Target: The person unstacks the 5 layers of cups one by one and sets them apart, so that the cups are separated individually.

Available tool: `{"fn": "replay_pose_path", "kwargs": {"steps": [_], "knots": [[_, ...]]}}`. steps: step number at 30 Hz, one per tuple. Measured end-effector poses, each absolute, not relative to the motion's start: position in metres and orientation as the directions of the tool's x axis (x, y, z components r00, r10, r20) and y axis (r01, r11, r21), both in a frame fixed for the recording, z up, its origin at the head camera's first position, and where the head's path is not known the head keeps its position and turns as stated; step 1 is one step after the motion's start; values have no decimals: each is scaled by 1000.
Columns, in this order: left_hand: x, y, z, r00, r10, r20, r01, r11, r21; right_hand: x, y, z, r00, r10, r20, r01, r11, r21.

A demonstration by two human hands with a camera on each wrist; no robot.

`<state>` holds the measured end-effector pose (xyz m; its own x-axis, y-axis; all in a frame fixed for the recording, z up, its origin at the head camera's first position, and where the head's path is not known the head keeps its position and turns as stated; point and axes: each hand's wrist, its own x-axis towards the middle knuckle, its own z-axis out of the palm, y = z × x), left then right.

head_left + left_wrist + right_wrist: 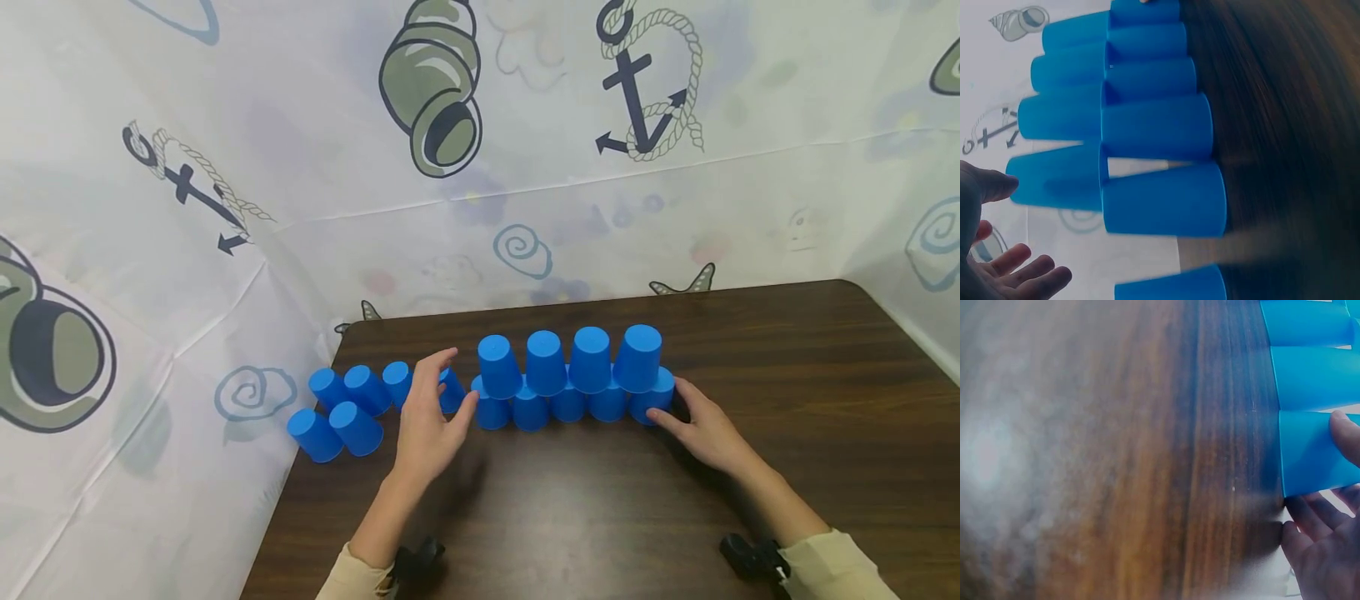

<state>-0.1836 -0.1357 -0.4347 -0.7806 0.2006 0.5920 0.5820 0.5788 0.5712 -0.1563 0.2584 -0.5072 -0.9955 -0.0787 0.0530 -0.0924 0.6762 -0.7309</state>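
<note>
Upside-down blue cups stand in two tiers in the head view: a lower row [531,410] of several, with several more as an upper row [591,360] bridging them. My left hand [431,417] is spread at the left end of the stack; in the left wrist view its thumb [999,185] is close to the leftmost upper cup [1057,178], and whether they touch I cannot tell. At the other end my right hand [701,427] holds the rightmost lower cup [651,398], thumb on its front and fingers at its outer side, partly hidden.
Several loose blue cups [356,429] stand upside down at the table's left edge, one partly behind my left hand. The dark wood table [570,517] meets a printed cloth backdrop [330,150] at the back and left.
</note>
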Motion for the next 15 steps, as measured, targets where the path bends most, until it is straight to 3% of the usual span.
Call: {"fn": "replay_pose_path", "kwargs": {"steps": [15], "knots": [[-198, -92, -443, -778, 227, 586, 593, 575, 564, -155, 259, -506, -996, -73, 45, -83, 675, -733]]}}
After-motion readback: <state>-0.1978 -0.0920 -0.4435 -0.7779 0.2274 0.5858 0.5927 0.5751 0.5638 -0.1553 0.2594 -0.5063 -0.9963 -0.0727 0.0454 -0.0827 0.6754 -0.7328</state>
